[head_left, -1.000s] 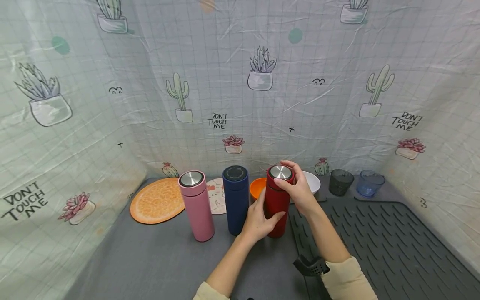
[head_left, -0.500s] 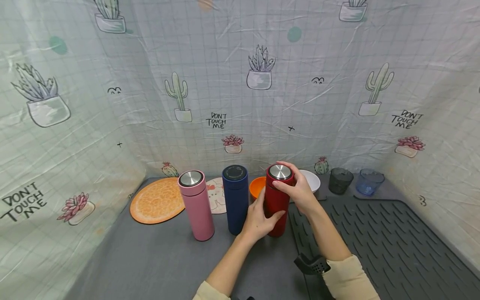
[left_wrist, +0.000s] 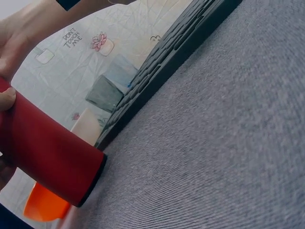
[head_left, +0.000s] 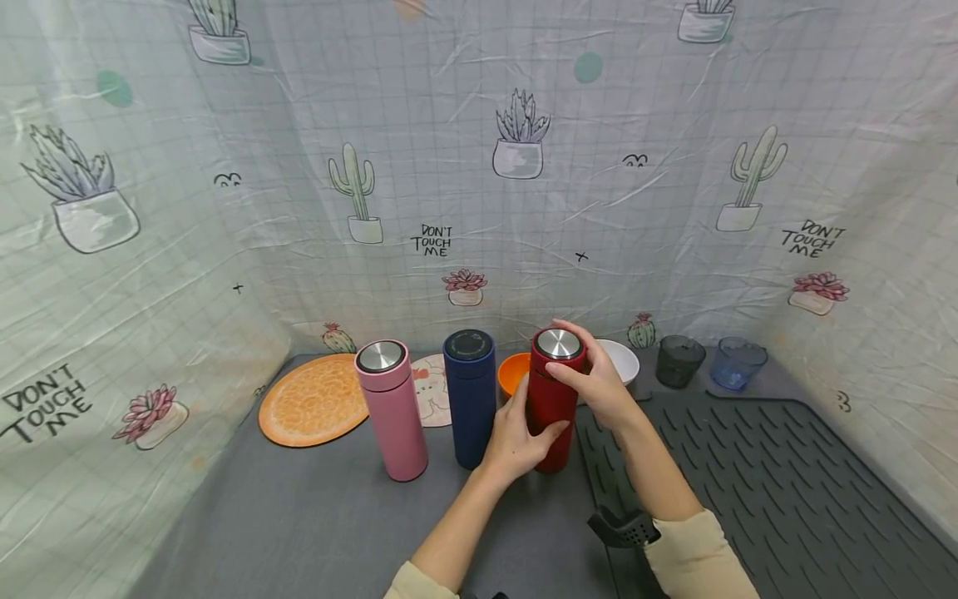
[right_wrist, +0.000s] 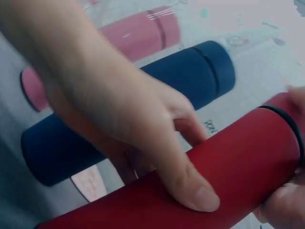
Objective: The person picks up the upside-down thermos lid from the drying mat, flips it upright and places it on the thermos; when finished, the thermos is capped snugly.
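A red thermos [head_left: 550,408] with a shiny steel-topped lid [head_left: 559,344] stands upright on the grey table. My left hand [head_left: 516,445] grips its body from the left, thumb across the front. Up at the lid, my right hand [head_left: 599,378] curls fingers behind and thumb in front. The right wrist view shows the left thumb pressed on the red side, with the right fingertips at the dark ring under the lid. Just left of the left hand stands a blue thermos [head_left: 470,408]. Farther left is a pink thermos [head_left: 395,424], also upright.
Behind the bottles lie an orange-patterned round mat [head_left: 314,399] and a pale printed mat [head_left: 432,395]. An orange bowl [head_left: 512,370] and a white bowl [head_left: 624,362] sit at the back. A dark cup [head_left: 679,363] and blue cup [head_left: 737,366] stand behind the ridged black mat [head_left: 763,482].
Both hands keep their hold on the red thermos, which stays where it was. The head view has shifted very slightly.
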`<state>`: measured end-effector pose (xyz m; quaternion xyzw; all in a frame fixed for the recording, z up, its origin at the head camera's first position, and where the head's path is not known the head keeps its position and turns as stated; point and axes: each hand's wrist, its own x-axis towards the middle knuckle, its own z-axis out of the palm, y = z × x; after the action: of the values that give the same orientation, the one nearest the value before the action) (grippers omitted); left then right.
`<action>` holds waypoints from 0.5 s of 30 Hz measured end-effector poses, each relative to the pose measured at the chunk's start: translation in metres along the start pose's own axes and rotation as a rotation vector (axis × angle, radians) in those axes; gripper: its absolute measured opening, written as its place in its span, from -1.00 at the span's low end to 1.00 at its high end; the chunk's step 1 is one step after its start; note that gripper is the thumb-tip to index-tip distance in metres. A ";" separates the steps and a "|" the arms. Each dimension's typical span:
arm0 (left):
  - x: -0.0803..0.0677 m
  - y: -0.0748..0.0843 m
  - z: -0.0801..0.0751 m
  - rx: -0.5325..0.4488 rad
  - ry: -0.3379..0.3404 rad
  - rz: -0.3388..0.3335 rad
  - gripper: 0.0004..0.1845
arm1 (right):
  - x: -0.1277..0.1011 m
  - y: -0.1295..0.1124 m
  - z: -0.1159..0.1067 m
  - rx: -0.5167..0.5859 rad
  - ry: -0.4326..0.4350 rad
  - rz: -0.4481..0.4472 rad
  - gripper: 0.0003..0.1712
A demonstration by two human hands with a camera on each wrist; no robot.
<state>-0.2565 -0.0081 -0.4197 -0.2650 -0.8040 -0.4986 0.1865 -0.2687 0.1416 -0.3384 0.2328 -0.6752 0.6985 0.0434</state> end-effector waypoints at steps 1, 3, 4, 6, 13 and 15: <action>0.000 0.000 0.000 -0.001 -0.002 0.003 -0.16 | -0.001 0.000 -0.001 0.012 -0.002 0.000 -0.30; 0.000 0.000 0.001 -0.005 -0.005 0.010 -0.16 | -0.002 -0.001 -0.001 0.011 0.019 -0.011 -0.29; 0.000 0.000 0.001 -0.005 -0.005 0.011 -0.16 | -0.002 -0.001 0.000 0.002 0.035 -0.016 -0.28; 0.000 0.000 0.001 -0.009 -0.003 0.009 -0.14 | -0.002 -0.001 0.002 -0.020 0.071 -0.031 -0.28; -0.002 -0.001 0.002 -0.016 0.006 0.006 -0.11 | 0.000 0.003 0.013 -0.124 0.197 -0.060 -0.25; -0.003 0.000 0.003 -0.010 0.014 0.004 -0.12 | -0.001 0.003 0.014 -0.149 0.204 -0.059 -0.24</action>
<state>-0.2546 -0.0061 -0.4230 -0.2643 -0.7996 -0.5040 0.1918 -0.2656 0.1280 -0.3421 0.1762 -0.7102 0.6650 0.1495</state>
